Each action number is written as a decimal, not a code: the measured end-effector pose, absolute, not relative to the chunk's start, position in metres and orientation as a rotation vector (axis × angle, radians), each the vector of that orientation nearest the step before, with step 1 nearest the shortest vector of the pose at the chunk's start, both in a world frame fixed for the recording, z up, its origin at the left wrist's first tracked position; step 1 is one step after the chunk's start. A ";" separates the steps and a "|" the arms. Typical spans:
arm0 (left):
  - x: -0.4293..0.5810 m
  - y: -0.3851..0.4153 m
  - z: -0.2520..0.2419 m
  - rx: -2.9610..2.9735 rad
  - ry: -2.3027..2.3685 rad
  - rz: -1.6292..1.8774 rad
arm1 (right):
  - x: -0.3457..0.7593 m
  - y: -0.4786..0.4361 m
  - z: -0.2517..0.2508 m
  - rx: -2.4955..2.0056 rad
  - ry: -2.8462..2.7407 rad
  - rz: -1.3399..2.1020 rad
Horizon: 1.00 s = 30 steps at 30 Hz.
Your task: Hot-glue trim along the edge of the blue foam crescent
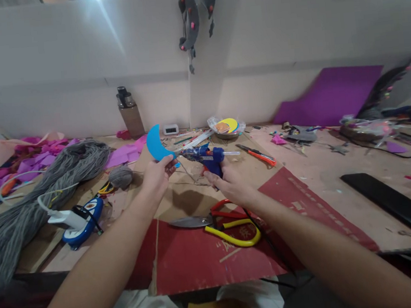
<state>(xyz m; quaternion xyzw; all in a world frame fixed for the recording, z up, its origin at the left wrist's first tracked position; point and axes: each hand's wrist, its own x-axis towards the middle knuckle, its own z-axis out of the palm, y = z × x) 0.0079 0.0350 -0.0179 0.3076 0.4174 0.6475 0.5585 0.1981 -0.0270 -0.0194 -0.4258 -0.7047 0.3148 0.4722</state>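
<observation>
My left hand (163, 171) is closed on the lower end of a blue crescent-shaped cutout (156, 145), which it holds up above the table. In my right hand (224, 179) is a blue glue gun (209, 157), my fingers wrapped round its handle. A clear glue stick (231, 153) pokes out of the gun's back. The gun's nozzle points left and is close to the crescent's lower tip; whether they touch I cannot tell. Below my hands, scissors (191, 222) with one red and one yellow handle lie on red printed cardboard (216, 264).
Grey yarn (62, 180) and a blue power strip (91, 214) with a white plug lie at left. A red utility knife (262, 157) is right of the glue gun. Farther right are a black phone-like slab (391, 199) and a purple sheet (331, 96). A grey ornament (191, 24) hangs ahead.
</observation>
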 end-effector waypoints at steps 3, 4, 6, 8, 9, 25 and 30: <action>0.011 0.032 -0.015 0.738 0.978 1.528 | 0.197 -0.029 -0.019 -1.055 -1.805 0.710; 0.011 0.031 -0.014 0.743 0.972 1.532 | 0.196 -0.029 -0.018 -1.063 -1.821 0.680; 0.012 0.029 -0.013 0.750 0.958 1.538 | 0.194 -0.030 -0.017 -1.075 -1.843 0.618; 0.013 0.028 -0.012 0.762 0.942 1.540 | 0.193 -0.030 -0.016 -1.072 -1.854 0.578; 0.013 0.028 -0.012 0.765 0.936 1.538 | 0.193 -0.030 -0.016 -1.063 -1.860 0.569; 0.019 0.023 -0.012 0.751 0.945 1.534 | 0.192 -0.027 -0.020 -1.098 -1.852 0.547; 0.019 0.022 -0.009 0.751 0.952 1.529 | 0.192 -0.030 -0.021 -1.139 -1.837 0.558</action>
